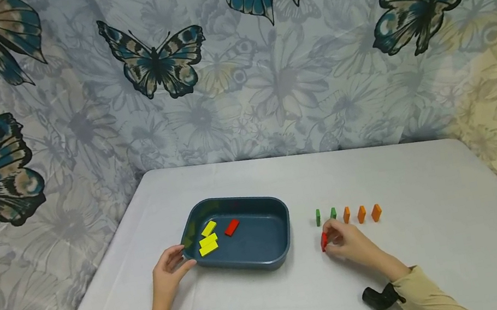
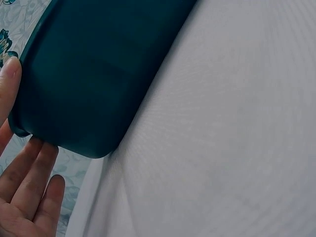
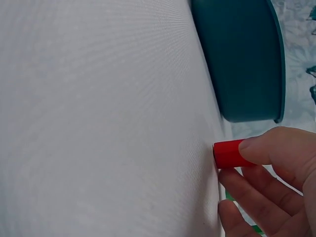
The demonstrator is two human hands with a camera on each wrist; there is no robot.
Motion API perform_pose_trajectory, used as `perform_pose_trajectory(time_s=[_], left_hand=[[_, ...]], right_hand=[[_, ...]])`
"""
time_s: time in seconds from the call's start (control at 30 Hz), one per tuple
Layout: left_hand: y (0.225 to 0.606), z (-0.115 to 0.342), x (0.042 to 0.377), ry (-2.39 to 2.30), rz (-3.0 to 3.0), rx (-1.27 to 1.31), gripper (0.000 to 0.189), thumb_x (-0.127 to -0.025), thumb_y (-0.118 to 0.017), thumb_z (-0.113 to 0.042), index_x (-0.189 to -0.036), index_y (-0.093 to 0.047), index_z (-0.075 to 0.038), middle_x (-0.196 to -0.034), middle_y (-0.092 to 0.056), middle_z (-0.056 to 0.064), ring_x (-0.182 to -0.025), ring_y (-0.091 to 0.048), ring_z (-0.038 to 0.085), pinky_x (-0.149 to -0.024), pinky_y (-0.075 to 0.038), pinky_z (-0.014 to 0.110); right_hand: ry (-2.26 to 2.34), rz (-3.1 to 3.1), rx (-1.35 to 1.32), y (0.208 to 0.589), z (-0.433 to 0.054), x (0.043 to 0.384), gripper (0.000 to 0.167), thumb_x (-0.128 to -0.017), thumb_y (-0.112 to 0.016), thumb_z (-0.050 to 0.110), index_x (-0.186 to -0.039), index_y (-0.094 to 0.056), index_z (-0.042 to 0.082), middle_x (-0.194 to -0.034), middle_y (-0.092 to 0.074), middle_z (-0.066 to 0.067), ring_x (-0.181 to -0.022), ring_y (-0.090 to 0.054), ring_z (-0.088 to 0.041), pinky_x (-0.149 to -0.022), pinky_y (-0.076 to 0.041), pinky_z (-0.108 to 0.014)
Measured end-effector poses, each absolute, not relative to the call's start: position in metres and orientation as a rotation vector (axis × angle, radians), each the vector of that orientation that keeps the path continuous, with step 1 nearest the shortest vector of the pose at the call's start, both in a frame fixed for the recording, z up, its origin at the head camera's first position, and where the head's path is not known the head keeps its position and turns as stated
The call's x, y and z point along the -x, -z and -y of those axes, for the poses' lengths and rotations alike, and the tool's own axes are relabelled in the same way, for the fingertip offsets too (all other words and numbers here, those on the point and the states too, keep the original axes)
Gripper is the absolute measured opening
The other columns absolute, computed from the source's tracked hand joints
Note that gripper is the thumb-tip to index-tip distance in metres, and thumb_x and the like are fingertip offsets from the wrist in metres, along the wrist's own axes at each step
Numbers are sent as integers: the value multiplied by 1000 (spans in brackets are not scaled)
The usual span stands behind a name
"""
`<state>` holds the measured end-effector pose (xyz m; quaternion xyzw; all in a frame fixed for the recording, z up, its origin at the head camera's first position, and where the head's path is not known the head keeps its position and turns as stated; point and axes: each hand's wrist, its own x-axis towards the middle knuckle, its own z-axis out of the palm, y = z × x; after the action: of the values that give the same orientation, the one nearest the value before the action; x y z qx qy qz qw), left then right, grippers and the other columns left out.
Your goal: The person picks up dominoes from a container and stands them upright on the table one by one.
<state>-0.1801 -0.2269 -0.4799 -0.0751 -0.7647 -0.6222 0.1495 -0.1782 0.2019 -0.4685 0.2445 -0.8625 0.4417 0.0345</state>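
My right hand pinches a red block between thumb and fingers. Its lower end is right at the tabletop, in front of a row of standing blocks. At the left end of a dark blue rectangular tray, my left hand holds the corner, with the thumb at the rim and fingers against the end wall. Inside the tray lie several yellow blocks and one red block.
Behind my right hand stand two green blocks, the left one and its neighbour, partly hidden by the hand. Three orange blocks continue the row rightward. A white cloth covers the table; butterfly-patterned fabric hangs behind it.
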Motion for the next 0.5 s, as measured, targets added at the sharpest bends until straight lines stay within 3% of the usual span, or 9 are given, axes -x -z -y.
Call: perform_pose_trajectory(time_s=[0.33, 0.5], left_hand=[[479, 225, 179, 1779, 2174, 230, 43, -68, -73, 8, -107, -55, 9, -107, -55, 27, -99, -55, 24, -84, -45, 22], [480, 226, 180, 1786, 2184, 224, 44, -69, -72, 7, -109, -55, 9, -108, -54, 27, -100, -55, 20, -86, -45, 23]], right_hand=[[-1335, 2686, -751, 469, -201, 180, 32, -70, -67, -8, -96, -53, 1, -85, -57, 1, -77, -57, -16, -67, -52, -31], [-1316, 2714, -766, 468, -201, 181, 35, -70, -69, -6, -101, -54, -3, -87, -58, 0, -78, -57, -15, -68, -51, -32]])
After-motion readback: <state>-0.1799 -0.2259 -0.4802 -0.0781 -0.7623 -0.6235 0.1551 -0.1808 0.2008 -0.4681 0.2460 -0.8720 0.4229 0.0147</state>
